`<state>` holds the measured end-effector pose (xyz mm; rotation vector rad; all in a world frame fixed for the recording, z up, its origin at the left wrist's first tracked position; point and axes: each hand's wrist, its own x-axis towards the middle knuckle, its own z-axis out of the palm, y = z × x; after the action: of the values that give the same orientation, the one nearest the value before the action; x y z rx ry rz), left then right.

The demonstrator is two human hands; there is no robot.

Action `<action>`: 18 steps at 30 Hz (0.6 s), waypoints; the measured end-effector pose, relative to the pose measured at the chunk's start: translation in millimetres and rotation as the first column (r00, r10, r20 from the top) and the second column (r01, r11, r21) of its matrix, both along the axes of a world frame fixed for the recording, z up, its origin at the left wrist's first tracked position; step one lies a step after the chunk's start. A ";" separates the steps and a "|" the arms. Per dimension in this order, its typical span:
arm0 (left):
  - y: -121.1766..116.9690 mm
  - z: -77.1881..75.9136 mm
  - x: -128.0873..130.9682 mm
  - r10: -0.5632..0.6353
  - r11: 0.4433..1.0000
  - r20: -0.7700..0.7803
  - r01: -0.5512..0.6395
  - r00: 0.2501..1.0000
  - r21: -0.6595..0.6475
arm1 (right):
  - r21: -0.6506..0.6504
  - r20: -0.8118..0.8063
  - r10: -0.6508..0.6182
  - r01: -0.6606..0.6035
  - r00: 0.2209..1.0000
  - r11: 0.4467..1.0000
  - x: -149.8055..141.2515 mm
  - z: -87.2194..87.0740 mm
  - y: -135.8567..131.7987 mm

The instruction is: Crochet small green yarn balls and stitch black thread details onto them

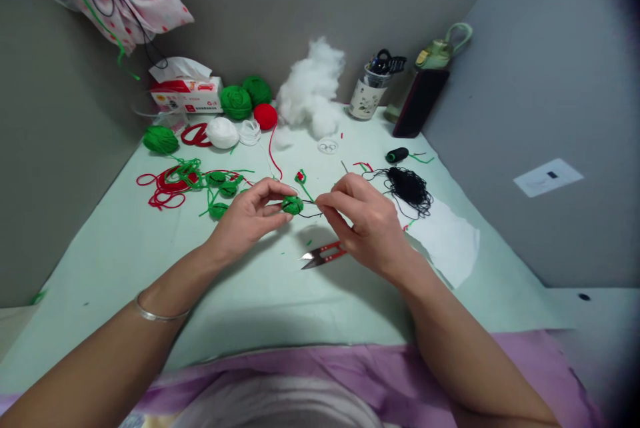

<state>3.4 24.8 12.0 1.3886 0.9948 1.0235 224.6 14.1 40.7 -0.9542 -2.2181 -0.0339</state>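
Note:
My left hand (260,210) pinches a small green crocheted ball (293,205) between thumb and fingertips. Dark lines of thread cross the ball's surface. From its right side, black thread (313,215) runs over to my right hand (350,208), whose thumb and fingers are closed on it; whether a needle is there too is hidden. A green strand with a small red, white and green crocheted piece (300,177) lies just behind, its lower end reaching toward the right fingertips. Under the right hand lie red-handled thread snips (324,255), their blades pointing left.
Left: several small green balls (229,189), red cord (173,180). Behind: yarn balls (236,102), a tissue box (187,93), white stuffing (313,91). Right: tangled black yarn (407,189), a black spool (397,155), white paper (450,241), a pen cup (369,96), a phone (423,103) against a bottle (434,55).

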 end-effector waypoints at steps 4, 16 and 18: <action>-0.5 1.6 1.0 0.002 1.000 -0.009 -0.002 1.000 0.003 | -0.007 0.005 0.006 -0.006 1.000 1.000 0.1 0.4 -0.4; -1.1 4.8 2.2 -0.005 0.999 -0.019 0.006 1.000 0.042 | -0.234 -0.110 0.070 -0.094 0.992 0.968 4.3 -0.7 4.7; -1.4 4.9 1.5 -0.036 0.999 0.029 0.036 0.999 0.017 | -0.378 -0.232 0.058 -0.145 0.971 0.914 6.9 -0.9 9.0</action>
<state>4.9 23.5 16.9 1.3963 0.9389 1.0242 231.5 23.1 39.8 -0.9942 -2.1032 0.5600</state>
